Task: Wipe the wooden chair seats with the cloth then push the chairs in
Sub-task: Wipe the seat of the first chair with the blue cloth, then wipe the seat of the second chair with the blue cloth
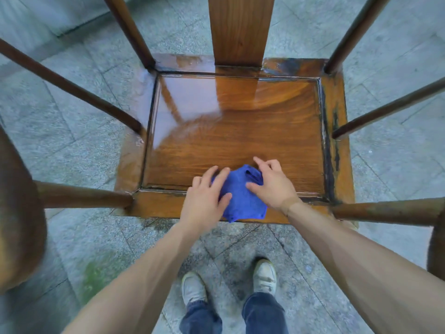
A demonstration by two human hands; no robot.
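The blue cloth [243, 198] lies bunched at the near edge of the chair seat [240, 131], so the unwiped, wet-looking wood stretches away from both hands; the left hand [204, 198] rests flat on its left side, fingers spread; the right hand [272, 184] presses its right side, fingers seemingly half-curled into the folds; both are equally near.

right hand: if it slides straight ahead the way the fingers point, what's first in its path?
Bare seat panel first, then probably the back splat at the far edge. The right hand rests on the blue cloth; its exact heading is uncertain.
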